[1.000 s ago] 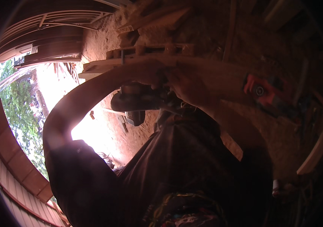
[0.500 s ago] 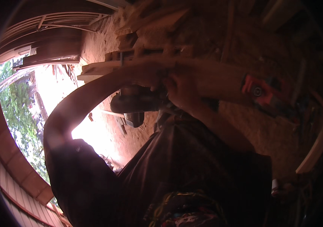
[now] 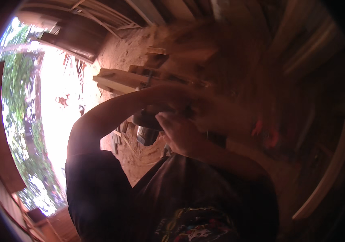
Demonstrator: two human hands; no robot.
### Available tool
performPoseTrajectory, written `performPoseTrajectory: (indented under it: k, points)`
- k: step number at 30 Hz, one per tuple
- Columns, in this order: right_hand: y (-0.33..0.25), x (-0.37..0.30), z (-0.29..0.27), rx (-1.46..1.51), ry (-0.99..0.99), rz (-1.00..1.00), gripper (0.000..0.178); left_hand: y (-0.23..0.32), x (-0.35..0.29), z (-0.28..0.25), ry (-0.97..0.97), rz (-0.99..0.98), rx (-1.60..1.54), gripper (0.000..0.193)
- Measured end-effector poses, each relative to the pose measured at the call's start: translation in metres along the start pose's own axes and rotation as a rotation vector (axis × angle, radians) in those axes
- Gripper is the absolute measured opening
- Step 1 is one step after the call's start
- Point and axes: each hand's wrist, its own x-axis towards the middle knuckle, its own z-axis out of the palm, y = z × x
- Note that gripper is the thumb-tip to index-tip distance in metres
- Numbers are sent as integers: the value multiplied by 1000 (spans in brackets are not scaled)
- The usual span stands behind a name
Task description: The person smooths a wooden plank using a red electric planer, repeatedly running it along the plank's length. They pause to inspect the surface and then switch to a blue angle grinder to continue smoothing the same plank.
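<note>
A dark power tool point(image 3: 146, 123) with a boxy grey block point(image 3: 146, 136) at its lower end lies under my hands, in front of my body. My left hand point(image 3: 174, 98) reaches across above the tool, its fingers lost in shadow and blur. Close behind the tool's dark body is my right hand point(image 3: 179, 133), fingers stretched toward the left and nothing visible gripped in them. Its fingertips overlap the tool in view; whether they touch it I cannot tell. A wooden board point(image 3: 229, 111) extends right from beneath the hands.
Stacked timber pieces point(image 3: 118, 80) jut out beyond my left forearm. A blurred red-and-black tool point(image 3: 270, 137) sits on the right. One curved-looking plank point(image 3: 328, 173) stands near the right rim. Sandy ground point(image 3: 130, 44) and bright daylight lie to the left.
My right hand has drawn back from beside the left hand, and its fingers have straightened over the tool. The whole view has shifted and turned; the red tool is now smeared.
</note>
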Motion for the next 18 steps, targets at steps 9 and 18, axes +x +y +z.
performPoseTrajectory:
  k: [9, 18]
  points:
    - [-3, 40, 49, -27, -427, 227, 48, 50, 4, 15, 210, 88, 325, 50]
    - [-2, 18, 14, -152, -398, 249, 37, 126, -47, 56, 1113, 254, 62, 43]
